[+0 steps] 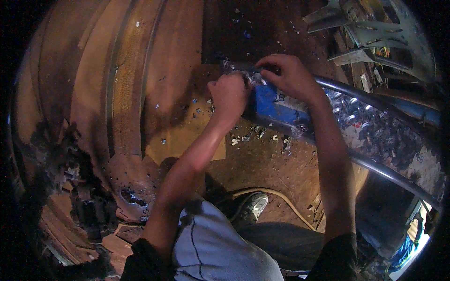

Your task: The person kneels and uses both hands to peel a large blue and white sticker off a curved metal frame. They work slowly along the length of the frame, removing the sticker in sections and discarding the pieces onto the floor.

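Observation:
A long metal panel [365,124] with round tubes along both sides runs from the right edge toward the middle. Its near-middle end carries a blue patch [276,105] and shiny, crumpled film-like scraps [260,80]. At that end my left hand [229,96] is closed in a fist, back of the hand up; what it grips is hidden beneath it. My right hand [289,77] arches over the blue patch, thumb and fingers curled together at the panel's far edge. Whatever lies between those fingertips is too small to name.
Torn scraps [258,133] litter the brown floor beside the panel. Long rusty metal sheets [93,79] lie to the left. A pale hose [286,201] curves past my shoe [255,206]. Grey metal brackets [389,42] stand at the far right; a dark mechanical part [89,201] is at lower left.

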The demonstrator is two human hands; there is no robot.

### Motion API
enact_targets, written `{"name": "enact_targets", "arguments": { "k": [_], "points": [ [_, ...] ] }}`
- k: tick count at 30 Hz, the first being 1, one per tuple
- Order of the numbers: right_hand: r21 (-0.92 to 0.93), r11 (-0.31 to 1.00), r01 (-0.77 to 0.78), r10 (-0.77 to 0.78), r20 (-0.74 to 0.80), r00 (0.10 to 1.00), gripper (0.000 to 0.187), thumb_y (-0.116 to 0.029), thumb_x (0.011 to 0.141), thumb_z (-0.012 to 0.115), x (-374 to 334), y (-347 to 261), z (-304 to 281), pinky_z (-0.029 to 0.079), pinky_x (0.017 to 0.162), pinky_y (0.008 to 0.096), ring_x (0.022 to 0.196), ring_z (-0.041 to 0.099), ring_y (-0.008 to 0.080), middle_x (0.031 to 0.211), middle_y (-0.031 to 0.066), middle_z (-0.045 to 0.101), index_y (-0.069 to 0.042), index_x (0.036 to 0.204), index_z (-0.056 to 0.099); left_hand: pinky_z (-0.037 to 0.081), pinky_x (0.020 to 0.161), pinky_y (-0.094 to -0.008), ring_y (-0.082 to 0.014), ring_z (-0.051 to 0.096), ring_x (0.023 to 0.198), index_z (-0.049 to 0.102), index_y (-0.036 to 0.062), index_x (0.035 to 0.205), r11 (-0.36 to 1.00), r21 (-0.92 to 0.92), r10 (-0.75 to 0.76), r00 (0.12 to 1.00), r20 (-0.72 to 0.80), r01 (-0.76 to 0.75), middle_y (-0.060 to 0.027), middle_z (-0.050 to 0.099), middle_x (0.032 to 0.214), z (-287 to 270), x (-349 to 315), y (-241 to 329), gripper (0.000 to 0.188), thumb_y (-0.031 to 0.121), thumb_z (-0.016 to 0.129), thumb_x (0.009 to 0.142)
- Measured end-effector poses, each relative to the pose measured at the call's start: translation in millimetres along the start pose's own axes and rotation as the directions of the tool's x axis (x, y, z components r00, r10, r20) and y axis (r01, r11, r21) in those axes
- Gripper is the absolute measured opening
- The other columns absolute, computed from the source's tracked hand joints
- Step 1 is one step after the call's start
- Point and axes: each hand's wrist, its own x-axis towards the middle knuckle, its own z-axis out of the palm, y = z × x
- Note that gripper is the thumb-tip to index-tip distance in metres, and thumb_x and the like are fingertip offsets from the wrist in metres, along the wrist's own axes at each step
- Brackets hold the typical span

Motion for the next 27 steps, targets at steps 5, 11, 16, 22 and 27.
{"name": "enact_targets", "arguments": {
  "k": [5,11,16,22,27],
  "points": [
    [-0.057,0.998,0.016,-0.016,0.009,1.0,0.024,-0.013,0.085,0.068,-0.7,4.1,3.1,0.051,0.085,0.0346,0.094,0.066,0.026,0.103,0.0134,0.068,-0.004,0.107,0.068,0.043,0.082,-0.054,-0.0355,0.067,0.091,0.069,0.0032,0.09,0.997,0.076,0.022,1.0,0.01,-0.022,-0.0182,0.07,0.088,3.8,3.9,4.8,0.025,0.026,0.07,0.081],
    [-0.142,0.988,0.057,-0.058,-0.001,0.998,0.023,-0.011,0.084,0.065,-2.5,4.7,11.4,0.05,0.084,0.0383,0.093,0.063,0.0314,0.098,0.0148,0.064,-0.004,0.106,0.068,0.042,0.082,-0.0539,-0.0362,0.064,0.091,0.065,0.0021,0.093,0.988,-0.123,0.085,0.995,-0.058,-0.091,-0.0195,0.068,0.09,12.1,-4.4,1.1,0.023,0.023,0.066,0.083],
    [-0.399,0.912,0.096,-0.085,0.045,0.995,0.02,-0.011,0.081,0.065,-10.4,-4.5,27.0,0.047,0.087,0.0412,0.097,0.057,0.0319,0.099,0.0124,0.06,-0.007,0.101,0.069,0.044,0.077,-0.0511,-0.0376,0.062,0.089,0.062,0.0023,0.094,0.965,-0.24,0.058,0.981,-0.186,-0.103,-0.018,0.066,0.09,13.6,-36.1,-20.2,0.021,0.021,0.063,0.085],
    [-0.635,0.77,0.068,-0.127,-0.048,0.991,0.021,-0.017,0.08,0.068,-13.2,-14.3,51.6,0.045,0.081,0.041,0.099,0.055,0.0273,0.102,0.0069,0.06,-0.013,0.1,0.07,0.046,0.076,-0.0474,-0.0367,0.063,0.088,0.062,0.0029,0.093,0.874,-0.485,-0.005,0.999,-0.048,-0.019,-0.0171,0.066,0.09,9.2,-61.6,-39.0,0.017,0.018,0.062,0.086],
    [-0.68,0.731,0.047,-0.137,-0.079,0.987,0.019,-0.018,0.08,0.067,-12.6,-14.4,58.9,0.044,0.08,0.0406,0.099,0.055,0.0264,0.102,0.0062,0.061,-0.013,0.098,0.07,0.048,0.076,-0.0457,-0.0356,0.064,0.087,0.063,0.0046,0.091,0.88,-0.474,0.025,1.0,-0.005,-0.025,-0.0158,0.066,0.09,15.9,-65.4,-31.1,0.013,0.016,0.062,0.085]
  ]
}}
